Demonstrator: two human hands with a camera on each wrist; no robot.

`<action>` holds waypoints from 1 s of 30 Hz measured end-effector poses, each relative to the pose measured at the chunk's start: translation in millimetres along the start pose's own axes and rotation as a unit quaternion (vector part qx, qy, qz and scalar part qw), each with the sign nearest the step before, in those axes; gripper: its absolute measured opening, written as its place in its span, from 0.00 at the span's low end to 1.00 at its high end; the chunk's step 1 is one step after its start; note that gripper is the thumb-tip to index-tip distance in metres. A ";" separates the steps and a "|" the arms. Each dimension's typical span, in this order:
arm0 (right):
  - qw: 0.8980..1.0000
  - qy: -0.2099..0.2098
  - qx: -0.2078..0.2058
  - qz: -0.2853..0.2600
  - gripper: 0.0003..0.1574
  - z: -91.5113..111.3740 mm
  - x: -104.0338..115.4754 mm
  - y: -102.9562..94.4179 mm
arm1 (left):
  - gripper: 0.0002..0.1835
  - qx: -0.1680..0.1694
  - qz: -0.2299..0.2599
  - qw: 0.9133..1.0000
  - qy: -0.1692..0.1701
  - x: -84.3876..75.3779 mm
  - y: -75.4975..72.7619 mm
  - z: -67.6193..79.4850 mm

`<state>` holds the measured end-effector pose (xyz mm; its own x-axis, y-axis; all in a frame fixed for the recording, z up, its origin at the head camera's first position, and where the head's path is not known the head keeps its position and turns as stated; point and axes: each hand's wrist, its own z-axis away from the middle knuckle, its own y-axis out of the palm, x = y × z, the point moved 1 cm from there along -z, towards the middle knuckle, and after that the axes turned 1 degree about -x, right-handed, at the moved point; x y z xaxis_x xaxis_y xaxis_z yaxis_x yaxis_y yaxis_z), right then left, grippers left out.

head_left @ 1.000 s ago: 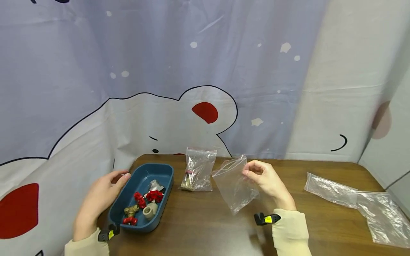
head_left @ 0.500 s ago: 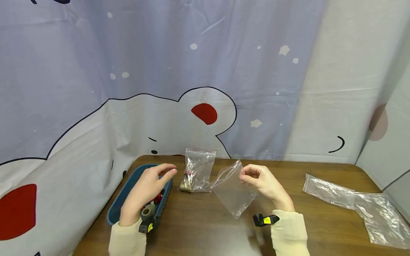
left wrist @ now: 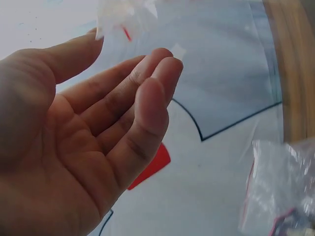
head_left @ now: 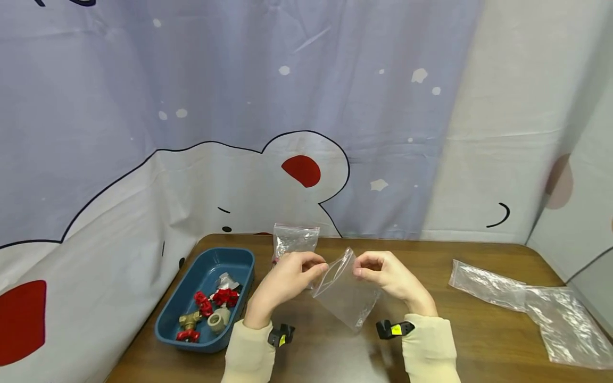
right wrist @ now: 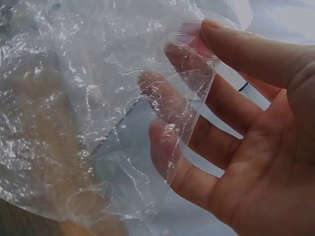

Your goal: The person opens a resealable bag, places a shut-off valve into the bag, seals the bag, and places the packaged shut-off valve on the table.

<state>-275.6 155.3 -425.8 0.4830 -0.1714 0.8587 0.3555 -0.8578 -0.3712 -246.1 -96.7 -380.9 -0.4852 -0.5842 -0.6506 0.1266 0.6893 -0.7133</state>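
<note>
A clear zip bag (head_left: 347,306) hangs tilted over the table, its zip edge facing up and left. My right hand (head_left: 395,279) pinches one upper side of it between thumb and fingers; through the film (right wrist: 113,54) several fingertips show in the right wrist view. My left hand (head_left: 287,282) has its thumb and fingertips right at the opposite zip edge. Seen from the left wrist, that hand (left wrist: 93,123) has thumb and fingers apart, with the thumb tip overlapping the bag's corner (left wrist: 128,17). Behind the left hand, a second zip bag (head_left: 295,239) is partly hidden.
A blue tray (head_left: 210,271) at the left holds a brass valve (head_left: 190,321) with a red handwheel, other red-handled parts (head_left: 225,298) and a pale pipe fitting (head_left: 217,321). More clear bags (head_left: 565,319) lie flat at the right. A printed curtain (head_left: 383,106) hangs behind the table.
My left hand has moved right from the blue tray's far side, across the tray, to the zip edge of the bag. The right hand keeps its pinch nearly in place.
</note>
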 end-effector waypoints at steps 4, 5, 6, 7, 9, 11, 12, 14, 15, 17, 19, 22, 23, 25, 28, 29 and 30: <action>1.000 -0.005 0.002 0.010 0.05 0.2 -0.2 0.4 | 0.08 -0.002 0.001 1.000 0.004 -5.0 9.0 -5.1; 1.000 -0.004 0.000 0.013 0.05 0.3 -0.6 0.3 | 0.07 -0.001 0.002 1.000 0.003 -5.8 10.9 -6.1; 1.000 -0.002 -0.001 0.015 0.05 0.3 -1.0 0.1 | 0.06 0.000 0.003 1.000 0.002 -6.6 12.7 -7.0; 1.000 0.000 -0.004 0.019 0.05 0.4 -1.5 -0.3 | 0.06 0.001 0.005 1.000 0.000 -7.4 14.2 -7.9; 0.999 0.007 -0.010 0.029 0.05 0.3 -1.6 -1.2 | 0.05 0.002 0.010 1.000 -0.002 -8.1 17.3 -9.7; 0.999 0.022 -0.017 0.041 0.07 0.1 -1.0 -2.3 | 0.06 -0.003 0.013 1.000 -0.004 -8.7 20.0 -11.5; 0.998 0.028 -0.020 0.048 0.08 0.1 -0.2 -2.9 | 0.06 -0.007 0.012 1.000 -0.005 -8.8 21.2 -12.3; 0.997 0.042 -0.026 0.062 0.10 0.9 2.5 -4.2 | 0.07 -0.017 0.008 1.000 -0.006 -8.8 23.7 -13.6; 0.996 0.047 -0.031 0.073 0.11 1.4 4.2 -5.0 | 0.07 -0.023 0.004 1.000 -0.007 -8.8 24.9 -14.2; 0.992 0.054 -0.047 0.102 0.12 2.8 10.0 -6.2 | 0.07 -0.037 -0.001 0.999 -0.008 -8.3 26.9 -14.9; 0.988 0.060 -0.069 0.128 0.11 4.6 17.4 -7.3 | 0.07 -0.049 -0.004 0.999 -0.010 -8.2 28.6 -15.1; 0.981 0.071 -0.099 0.152 0.09 6.4 30.3 -7.0 | 0.07 -0.064 0.001 0.998 -0.017 -8.3 30.8 -15.8; 0.981 0.077 -0.101 0.146 0.09 6.5 34.7 -5.9 | 0.07 -0.069 0.004 0.997 -0.020 -8.5 31.3 -16.0; 0.982 0.095 -0.099 0.129 0.13 6.2 43.2 -1.8 | 0.07 -0.078 0.009 0.997 -0.023 -8.8 32.0 -16.6; 0.982 0.129 -0.089 0.109 0.19 3.0 54.1 8.7 | 0.06 -0.094 0.013 0.995 -0.027 -9.6 32.3 -17.5; 0.980 0.141 -0.086 0.107 0.21 1.4 56.6 13.0 | 0.06 -0.099 0.012 0.995 -0.027 -10.0 32.4 -17.8; 0.979 0.149 -0.087 0.111 0.22 -0.4 58.6 17.5 | 0.06 -0.103 0.010 0.994 -0.026 -10.4 32.5 -17.9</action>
<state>-241.4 130.0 -381.8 0.2680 -0.4745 0.8385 0.1152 -0.8483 -0.5168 -252.5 -60.5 -392.7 -0.4379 -0.5876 -0.6804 -0.0475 0.7709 -0.6352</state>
